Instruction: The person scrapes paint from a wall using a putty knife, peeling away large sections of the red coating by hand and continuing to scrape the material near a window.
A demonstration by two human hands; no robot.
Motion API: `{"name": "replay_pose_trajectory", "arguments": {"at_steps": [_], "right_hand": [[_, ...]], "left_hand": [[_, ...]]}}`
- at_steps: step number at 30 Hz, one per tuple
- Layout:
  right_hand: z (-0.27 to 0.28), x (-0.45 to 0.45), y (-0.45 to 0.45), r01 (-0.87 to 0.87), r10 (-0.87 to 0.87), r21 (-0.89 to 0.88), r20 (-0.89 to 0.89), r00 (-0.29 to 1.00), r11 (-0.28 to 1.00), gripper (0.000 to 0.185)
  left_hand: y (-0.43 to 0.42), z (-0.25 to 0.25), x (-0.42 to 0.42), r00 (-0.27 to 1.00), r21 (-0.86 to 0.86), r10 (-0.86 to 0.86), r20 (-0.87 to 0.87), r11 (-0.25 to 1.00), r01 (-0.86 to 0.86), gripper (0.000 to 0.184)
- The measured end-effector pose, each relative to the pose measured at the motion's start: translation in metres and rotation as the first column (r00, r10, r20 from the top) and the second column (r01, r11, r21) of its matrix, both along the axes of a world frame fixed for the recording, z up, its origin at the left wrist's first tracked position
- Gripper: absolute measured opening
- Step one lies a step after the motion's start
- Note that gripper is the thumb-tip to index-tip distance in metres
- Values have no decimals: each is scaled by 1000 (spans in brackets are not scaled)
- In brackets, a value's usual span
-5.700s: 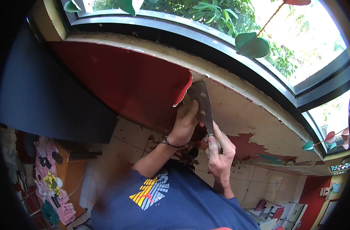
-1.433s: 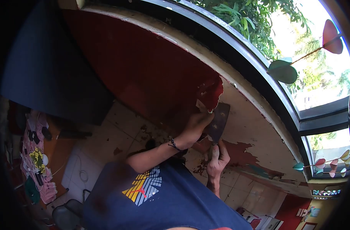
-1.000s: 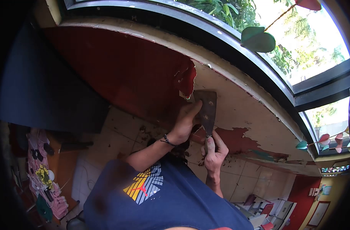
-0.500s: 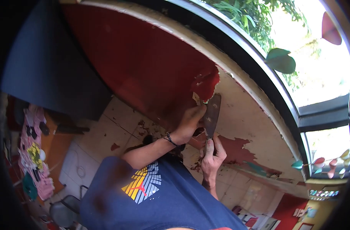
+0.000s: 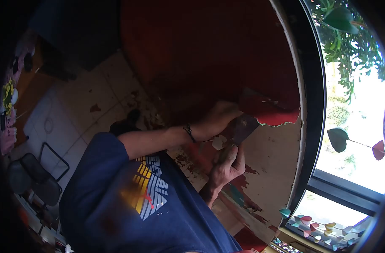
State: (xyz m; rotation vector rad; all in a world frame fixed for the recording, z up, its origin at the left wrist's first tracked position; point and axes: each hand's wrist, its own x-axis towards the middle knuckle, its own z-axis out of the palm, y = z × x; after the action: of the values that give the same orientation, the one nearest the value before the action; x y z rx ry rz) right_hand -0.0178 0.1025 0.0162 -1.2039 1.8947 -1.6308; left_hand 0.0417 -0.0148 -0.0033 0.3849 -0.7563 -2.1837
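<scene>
Black-framed chair [image 5: 30, 175] stands apart; right hand [image 5: 227, 165] clamps scraper [image 5: 246, 127] near red paint [image 5: 281, 113]; left hand's [image 5: 217, 120] grip hidden.

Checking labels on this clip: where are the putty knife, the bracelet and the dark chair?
Putty knife [image 5: 244, 129]: head view, on its blade.
Bracelet [image 5: 189, 132]: head view, on its dark band.
Dark chair [image 5: 47, 191]: head view, on a flat panel.

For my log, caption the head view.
Right hand holding scraper at ragged edge of red paint, left hand close by.

Left arm [image 5: 156, 141] stretched across, left hand [image 5: 220, 119] in shadow; right hand [image 5: 227, 169] upright, fingers [image 5: 239, 159] curled
</scene>
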Motion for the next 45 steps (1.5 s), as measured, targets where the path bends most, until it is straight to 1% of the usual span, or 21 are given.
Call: {"name": "replay_pose_trajectory", "arguments": {"at_steps": [3,5,6,9,11,12,14,15,18,20,21,23,25,28,30,32,33,35,37,41,45], "right_hand": [[0,-4,9,17,-17,53,-7,1000,998,29],[-6,-17,21,-10,8,74,35,999,997,29],[-6,-21,25,-22,15,89,81,997,996,28],[-3,-29,32,-69,62,75,89,994,995,27],[0,-34,37,-46,43,50,74,996,998,27],[1,-36,39,-40,38,31,62,997,999,27],[3,-39,47,23,-24,5,113,993,1000,27],[4,-40,51,73,-71,-3,158,985,997,27],[17,-23,40,39,-23,-62,242,970,997,29],[29,-10,32,54,-23,-92,309,951,994,30],[34,-5,28,15,15,-101,289,957,995,32],[41,-1,30,-14,48,-124,269,962,992,35],[45,2,35,-32,111,-189,422,900,981,40],[51,-1,34,-13,102,-193,457,884,981,40],[55,1,19,-23,105,-194,420,901,981,40],[60,11,9,-42,112,-192,368,923,980,39],[59,11,12,-39,109,-193,369,923,981,39],[56,14,18,8,59,-187,348,936,982,38],[61,8,19,7,70,-195,387,919,981,38],[68,4,10,-18,74,-171,329,942,985,38],[71,5,19,-26,77,-150,346,935,988,37]], "left_hand": [[-9,0,7,999,-49,26,39,999,-24,37],[-4,-5,4,980,-86,-104,169,989,119,37],[-1,-6,4,981,-90,-104,167,989,120,37],[0,-10,5,983,-236,-69,169,966,108,40],[-9,2,18,943,-453,-75,325,863,225,41],[-10,2,17,940,-466,-83,332,852,240,41],[-10,-2,10,960,-299,-205,189,920,255,40],[-7,-3,6,955,-316,-217,200,909,273,40],[2,3,-4,946,-339,-289,149,883,324,38],[9,14,-6,986,-228,-136,101,961,156,35],[11,17,-8,982,-242,-156,107,954,178,35],[9,22,-10,995,-286,-64,-71,957,41,32],[6,30,-12,997,-301,-55,-55,953,35,29],[4,41,-17,998,-302,10,-56,953,-26,28],[4,47,-18,997,-293,39,-65,955,-56,28],[4,55,-12,989,-118,34,-144,992,-52,25],[8,57,-10,989,-118,31,-143,992,-49,25],[17,60,-3,984,-191,-91,-156,980,61,26],[23,59,-13,991,-178,-13,-137,984,-12,28],[14,59,-12,979,-138,-132,-158,984,110,29],[25,59,-20,986,-123,-23,-164,992,3,33]]}}
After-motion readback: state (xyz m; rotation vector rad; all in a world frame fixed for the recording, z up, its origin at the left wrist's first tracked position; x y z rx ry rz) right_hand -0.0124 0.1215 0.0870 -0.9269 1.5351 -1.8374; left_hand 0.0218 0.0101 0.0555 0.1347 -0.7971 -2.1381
